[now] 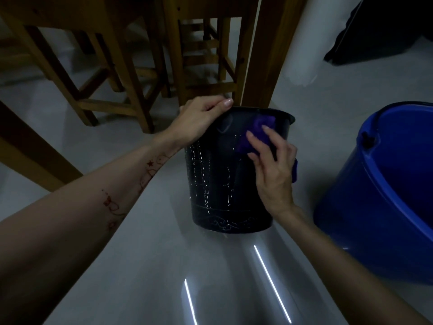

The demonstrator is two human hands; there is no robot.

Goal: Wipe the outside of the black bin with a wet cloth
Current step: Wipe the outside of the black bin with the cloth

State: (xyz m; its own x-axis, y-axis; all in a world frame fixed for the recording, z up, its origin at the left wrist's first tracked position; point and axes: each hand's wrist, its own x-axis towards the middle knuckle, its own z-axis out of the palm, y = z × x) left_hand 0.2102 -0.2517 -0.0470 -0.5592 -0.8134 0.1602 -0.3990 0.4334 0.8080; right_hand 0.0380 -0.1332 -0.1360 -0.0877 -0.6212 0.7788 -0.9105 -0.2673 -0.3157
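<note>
A black bin [218, 184] stands on the grey floor in the middle of the head view, tipped slightly away from me. Water drops streak its near side, and an embossed pattern runs around its base. My left hand [201, 118] grips the bin's rim at the upper left. My right hand [271, 165] presses a purple cloth [260, 130] flat against the upper right of the bin's outer wall. Part of the cloth sticks out behind my palm.
A large blue bucket [384, 195] stands close on the right. Wooden chair and table legs [264, 57] rise just behind the bin, with more stools [98, 73] to the left. A dark object [384, 29] lies at the far right. The glossy floor [164, 266] reflects ceiling lights.
</note>
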